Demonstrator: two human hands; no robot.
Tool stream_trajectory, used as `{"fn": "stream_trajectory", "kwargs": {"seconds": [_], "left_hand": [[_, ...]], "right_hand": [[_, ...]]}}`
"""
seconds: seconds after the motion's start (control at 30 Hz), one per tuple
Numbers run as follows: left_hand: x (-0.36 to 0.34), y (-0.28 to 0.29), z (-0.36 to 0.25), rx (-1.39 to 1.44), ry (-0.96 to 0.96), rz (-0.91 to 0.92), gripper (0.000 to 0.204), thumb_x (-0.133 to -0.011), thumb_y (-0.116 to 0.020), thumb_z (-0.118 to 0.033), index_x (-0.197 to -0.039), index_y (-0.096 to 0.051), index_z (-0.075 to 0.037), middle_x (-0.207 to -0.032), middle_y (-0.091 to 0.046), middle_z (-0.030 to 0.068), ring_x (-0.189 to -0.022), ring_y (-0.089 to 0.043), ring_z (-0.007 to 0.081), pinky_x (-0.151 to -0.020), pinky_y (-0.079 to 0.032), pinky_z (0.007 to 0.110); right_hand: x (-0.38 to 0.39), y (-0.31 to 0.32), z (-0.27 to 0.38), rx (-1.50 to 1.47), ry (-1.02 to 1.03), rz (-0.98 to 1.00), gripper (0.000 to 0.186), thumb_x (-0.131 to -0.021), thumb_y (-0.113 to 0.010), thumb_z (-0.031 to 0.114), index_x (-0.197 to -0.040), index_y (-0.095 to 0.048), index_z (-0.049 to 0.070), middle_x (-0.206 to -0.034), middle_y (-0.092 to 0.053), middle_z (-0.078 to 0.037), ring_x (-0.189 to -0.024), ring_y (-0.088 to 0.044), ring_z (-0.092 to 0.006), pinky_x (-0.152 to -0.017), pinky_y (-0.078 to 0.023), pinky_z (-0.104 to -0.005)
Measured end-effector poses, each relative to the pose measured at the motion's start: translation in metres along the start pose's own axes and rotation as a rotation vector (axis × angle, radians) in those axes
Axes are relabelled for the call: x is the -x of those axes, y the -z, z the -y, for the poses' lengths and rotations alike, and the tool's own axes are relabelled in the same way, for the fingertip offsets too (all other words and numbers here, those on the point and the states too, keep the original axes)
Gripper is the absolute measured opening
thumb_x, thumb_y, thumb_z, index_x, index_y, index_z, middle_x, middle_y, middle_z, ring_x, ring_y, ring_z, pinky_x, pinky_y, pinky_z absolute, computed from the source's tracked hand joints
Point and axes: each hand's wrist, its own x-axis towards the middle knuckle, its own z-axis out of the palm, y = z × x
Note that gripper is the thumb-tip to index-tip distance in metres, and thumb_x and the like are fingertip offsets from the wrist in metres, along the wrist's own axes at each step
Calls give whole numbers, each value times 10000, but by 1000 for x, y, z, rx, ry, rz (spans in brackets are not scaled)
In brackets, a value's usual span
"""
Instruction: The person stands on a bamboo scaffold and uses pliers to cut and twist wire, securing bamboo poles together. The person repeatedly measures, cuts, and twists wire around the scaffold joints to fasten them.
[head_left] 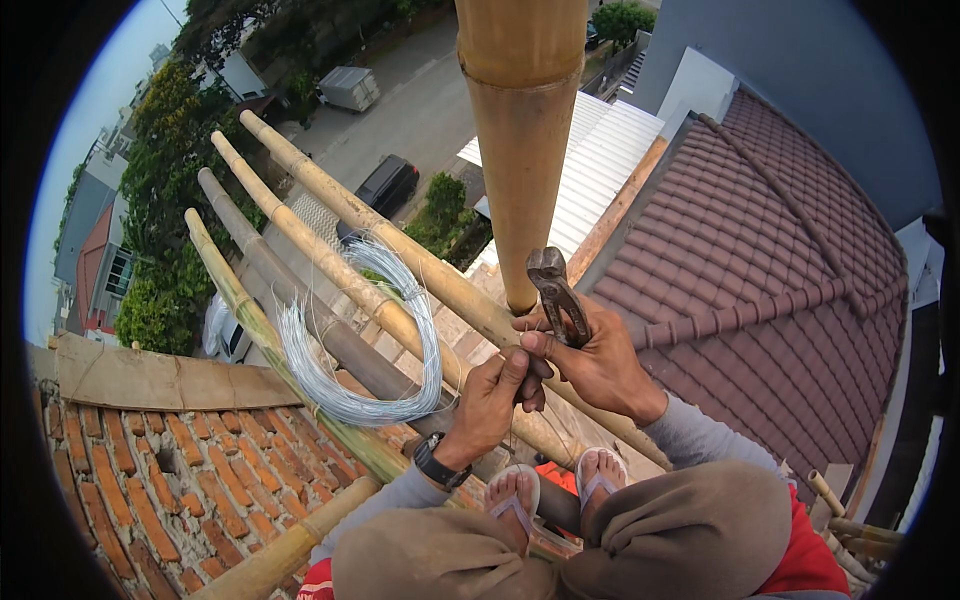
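Observation:
Dark, worn pincer pliers (pixel 553 285) are in my right hand (pixel 600 365), upright beside the thick vertical bamboo pole (pixel 515 140). My right thumb and fingertips meet my left fingers over a horizontal bamboo pole (pixel 360 215). My left hand (pixel 485 405), a watch on its wrist, is closed just below, pinching something small, perhaps thin wire, that I cannot clearly make out. A coil of silvery wire (pixel 350 405) lies across the poles to the left of my hands, loose strands trailing from it.
I am high up; my sandalled feet (pixel 515 500) stand on poles. A brick wall (pixel 170 500) is lower left, a red tiled roof (pixel 750 250) right, a white corrugated roof (pixel 590 170) behind the upright pole. Far below are a street (pixel 410 70), parked vehicles (pixel 385 185) and trees.

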Motion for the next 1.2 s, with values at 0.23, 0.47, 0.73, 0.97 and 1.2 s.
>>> {"fn": "stream_trajectory", "kwargs": {"seconds": [0.23, 0.47, 0.73, 0.97, 1.2], "left_hand": [[3, -1, 2, -72, 29, -19, 452, -1123, -419, -398, -1291, -567, -5, -754, -479, -2, -658, -463, 95, -608, -433, 259], [5, 10, 5, -223, 136, 19, 464, -1119, -433, -410, -1329, -560, -16, -744, -475, -24, -654, -445, 80, -582, -407, 260], [4, 3, 11, -326, 93, -47, 423, -1117, -444, -407, -1195, -593, -19, -688, -444, -55, -585, -401, 55, -519, -339, 246], [-14, 38, -41, 79, -318, -396, 318, -1123, -454, -347, -1090, -600, -66, -604, -248, -90, -477, -195, 13, -401, -154, 227], [-17, 148, -112, -28, -562, -846, 311, -1118, -469, -341, -1122, -572, -48, -634, -249, -77, -486, -197, 24, -400, -162, 228]], "right_hand": [[1, 6, -1, 67, -167, 63, 317, -969, -750, 250, -1114, -698, -27, -817, -705, -20, -686, -585, -43, -570, -463, -245], [-4, 15, -21, 461, -22, -7, 318, -897, -765, 233, -1050, -660, -24, -772, -687, -137, -741, -667, -201, -701, -512, -389], [-7, 17, -30, 614, 235, 22, 335, -931, -748, 285, -989, -704, -42, -815, -678, -145, -731, -650, -213, -690, -508, -388], [10, 12, -41, 479, 19, 161, 615, -809, -847, 546, -933, -712, -41, -771, -642, -136, -719, -625, -199, -668, -506, -392], [48, 8, -85, 373, -217, 497, 311, -858, -809, 247, -1073, -754, 28, -903, -750, -120, -766, -687, -229, -759, -549, -376]]}}
